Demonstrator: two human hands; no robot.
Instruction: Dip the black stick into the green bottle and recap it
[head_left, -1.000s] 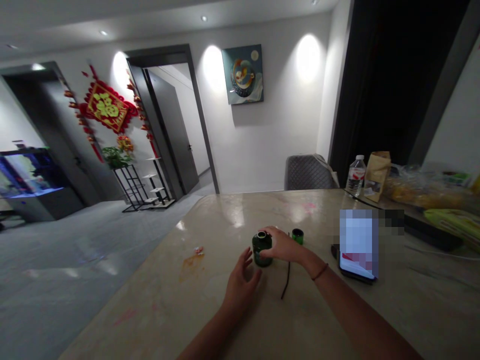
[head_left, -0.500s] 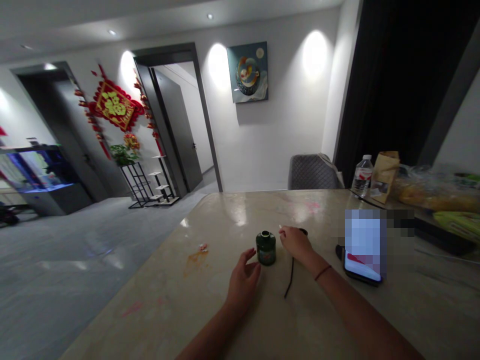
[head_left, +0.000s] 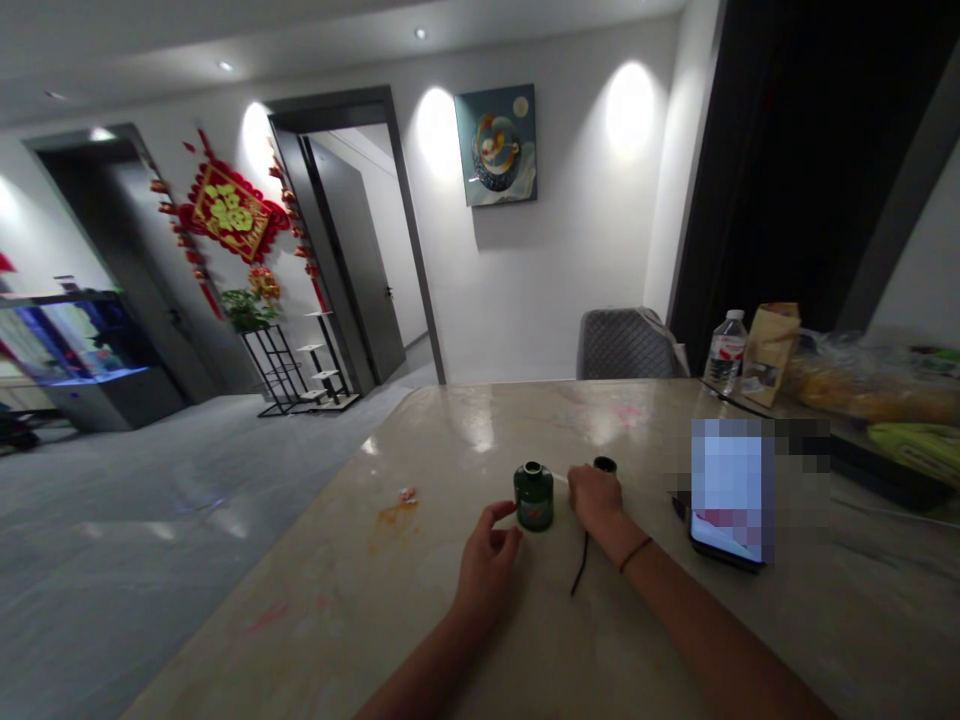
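Observation:
A dark green bottle (head_left: 535, 508) with an open, narrow neck stands upright on the table. My left hand (head_left: 489, 560) is at its left side, thumb and fingers curved and apart. Its index fingertip is at the glass; whether it touches, I cannot tell. To the right of the bottle, my right hand (head_left: 596, 498) is closed, with a thin white stick (head_left: 557, 478) poking out toward the bottle's neck. Just behind that hand is a small dark round cap-like piece (head_left: 605, 466). A thin dark stick (head_left: 580, 567) reaches out from beneath the right hand toward me.
A phone (head_left: 726, 540), partly blurred out, is propped to the right. Farther back are a water bottle (head_left: 727, 352), a paper bag (head_left: 770, 352) and plastic-wrapped food (head_left: 862, 385). Small crumbs (head_left: 407, 494) and an orange stain (head_left: 393, 525) mark the table (head_left: 337, 620) at left.
My right hand has come lower and turned, and the white stick now points left toward the bottle. More of the dark round piece shows. My left hand has hardly moved.

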